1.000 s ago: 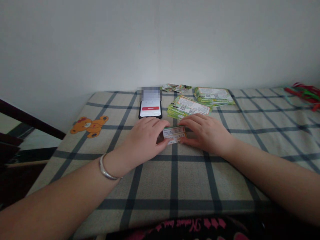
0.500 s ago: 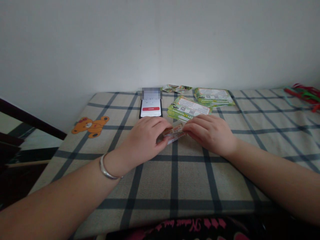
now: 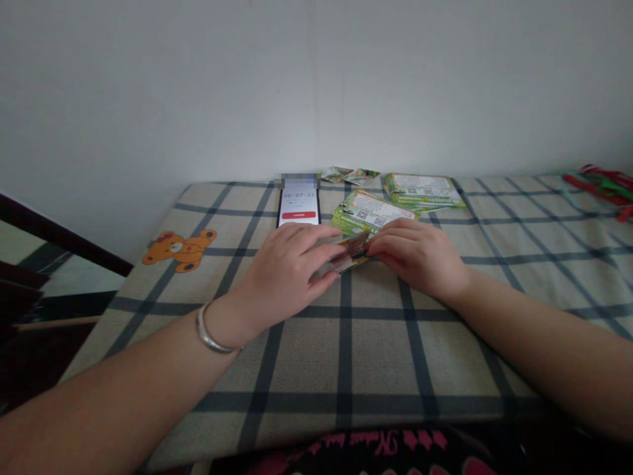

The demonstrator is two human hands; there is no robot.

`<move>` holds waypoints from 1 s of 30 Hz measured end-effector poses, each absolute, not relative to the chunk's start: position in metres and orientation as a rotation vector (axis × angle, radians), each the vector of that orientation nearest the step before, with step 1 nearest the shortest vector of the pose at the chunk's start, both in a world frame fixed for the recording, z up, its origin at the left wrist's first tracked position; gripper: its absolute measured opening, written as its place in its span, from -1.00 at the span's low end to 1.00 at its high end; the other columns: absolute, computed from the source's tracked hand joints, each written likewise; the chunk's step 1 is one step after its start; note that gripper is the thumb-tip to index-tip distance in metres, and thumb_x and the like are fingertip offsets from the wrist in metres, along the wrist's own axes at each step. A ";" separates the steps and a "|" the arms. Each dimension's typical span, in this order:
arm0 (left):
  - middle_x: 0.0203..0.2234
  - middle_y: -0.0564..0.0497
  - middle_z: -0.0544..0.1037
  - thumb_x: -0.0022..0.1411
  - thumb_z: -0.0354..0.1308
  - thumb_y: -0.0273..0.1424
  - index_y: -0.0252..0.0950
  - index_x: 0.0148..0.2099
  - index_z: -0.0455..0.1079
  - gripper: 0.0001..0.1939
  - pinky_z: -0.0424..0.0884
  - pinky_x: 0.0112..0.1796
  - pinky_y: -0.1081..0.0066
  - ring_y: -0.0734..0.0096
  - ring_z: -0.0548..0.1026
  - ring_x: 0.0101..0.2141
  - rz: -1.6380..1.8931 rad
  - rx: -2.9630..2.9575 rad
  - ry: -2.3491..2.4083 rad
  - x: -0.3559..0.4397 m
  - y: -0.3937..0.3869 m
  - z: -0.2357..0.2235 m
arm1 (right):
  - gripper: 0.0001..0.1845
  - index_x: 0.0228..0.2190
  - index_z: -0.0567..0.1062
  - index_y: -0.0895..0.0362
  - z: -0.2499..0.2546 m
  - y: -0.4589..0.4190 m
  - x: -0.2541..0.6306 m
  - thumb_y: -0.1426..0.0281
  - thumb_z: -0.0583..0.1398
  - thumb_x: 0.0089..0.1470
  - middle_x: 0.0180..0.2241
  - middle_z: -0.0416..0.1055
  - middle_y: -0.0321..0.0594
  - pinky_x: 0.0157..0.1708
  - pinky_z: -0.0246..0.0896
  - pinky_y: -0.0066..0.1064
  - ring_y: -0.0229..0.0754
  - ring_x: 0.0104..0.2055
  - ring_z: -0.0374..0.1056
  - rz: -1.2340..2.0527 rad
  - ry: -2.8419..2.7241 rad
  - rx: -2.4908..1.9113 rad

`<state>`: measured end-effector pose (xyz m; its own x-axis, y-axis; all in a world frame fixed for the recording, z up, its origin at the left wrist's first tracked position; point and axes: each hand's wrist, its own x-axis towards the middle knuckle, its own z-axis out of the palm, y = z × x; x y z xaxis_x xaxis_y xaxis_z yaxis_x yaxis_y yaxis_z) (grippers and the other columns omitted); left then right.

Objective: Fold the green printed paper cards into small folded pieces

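Between my hands, low over the table, is a printed paper card (image 3: 357,248) bent along a fold, with green edging. My left hand (image 3: 291,267), with a silver bangle at the wrist, grips its left end, fingers slightly apart and thumb at the near edge. The right end is pinched in the curled fingers of my right hand (image 3: 420,257). Fingers cover much of the card. Just behind lies a fanned stack of flat green-and-white printed cards (image 3: 373,214). A phone (image 3: 299,201) showing a running timer lies beyond my left hand, its lower end covered.
Another card stack (image 3: 424,190) lies at the back right, and two small folded card pieces (image 3: 350,175) rest by the wall (image 3: 316,86). An orange bear cutout (image 3: 179,251) lies left on the checked tablecloth (image 3: 306,356). Red and green cords (image 3: 603,188) sit far right.
The card has tipped and turned between my fingers, showing more green. My left fingers have spread a little and shifted over it; my right hand has moved slightly. The phone's timer has advanced.
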<state>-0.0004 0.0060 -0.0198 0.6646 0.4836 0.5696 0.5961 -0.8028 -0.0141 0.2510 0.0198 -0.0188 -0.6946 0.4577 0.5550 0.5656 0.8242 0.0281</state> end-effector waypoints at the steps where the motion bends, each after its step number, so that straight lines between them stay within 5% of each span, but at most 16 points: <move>1: -0.02 -0.10 0.49 0.20 0.20 -0.38 -0.31 -0.01 0.44 -0.70 0.40 -0.04 0.08 0.14 0.44 -0.05 -0.830 -2.681 -0.873 -0.001 0.006 -0.020 | -0.86 -0.34 0.51 0.14 -0.019 0.021 0.252 0.51 0.13 0.17 -0.31 0.53 -0.17 -0.25 0.30 -0.36 -0.15 -0.24 0.41 -0.242 -2.462 -0.734; 10: -0.14 -0.12 0.50 0.17 0.24 -0.36 -0.36 0.02 0.41 -0.63 0.43 -0.09 0.08 0.14 0.45 -0.12 -0.813 -2.670 -0.903 -0.001 0.007 -0.021 | -0.81 -0.21 0.54 0.15 -0.019 0.021 0.251 0.48 0.14 0.16 -0.20 0.55 -0.19 -0.10 0.32 -0.25 -0.08 -0.09 0.38 -0.252 -2.577 -0.642; 19: -0.07 -0.12 0.40 0.26 0.16 -0.45 -0.32 0.14 0.27 -0.59 0.50 -0.06 0.24 0.29 0.45 -0.09 -0.897 -2.819 -0.925 0.004 0.004 -0.026 | -0.73 -0.05 0.50 0.11 -0.015 0.009 0.240 0.40 0.10 0.25 -0.07 0.53 -0.22 -0.19 0.32 -0.28 -0.12 -0.09 0.40 -0.360 -2.640 -0.550; 30: -0.19 -0.04 0.42 0.22 0.11 -0.61 -0.35 -0.09 0.39 -0.79 0.50 -0.12 0.37 0.42 0.45 -0.17 -1.056 -2.813 -1.136 0.006 0.006 -0.023 | -0.77 -0.18 0.54 0.15 -0.018 0.008 0.241 0.43 0.09 0.22 -0.16 0.56 -0.20 -0.17 0.36 -0.31 -0.14 -0.10 0.44 -0.235 -2.673 -0.539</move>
<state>0.0057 0.0055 -0.0232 0.5343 0.6418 0.5501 0.5953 -0.7477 0.2941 0.2410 0.0084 -0.0182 -0.8447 0.3351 0.4175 0.4028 0.9115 0.0832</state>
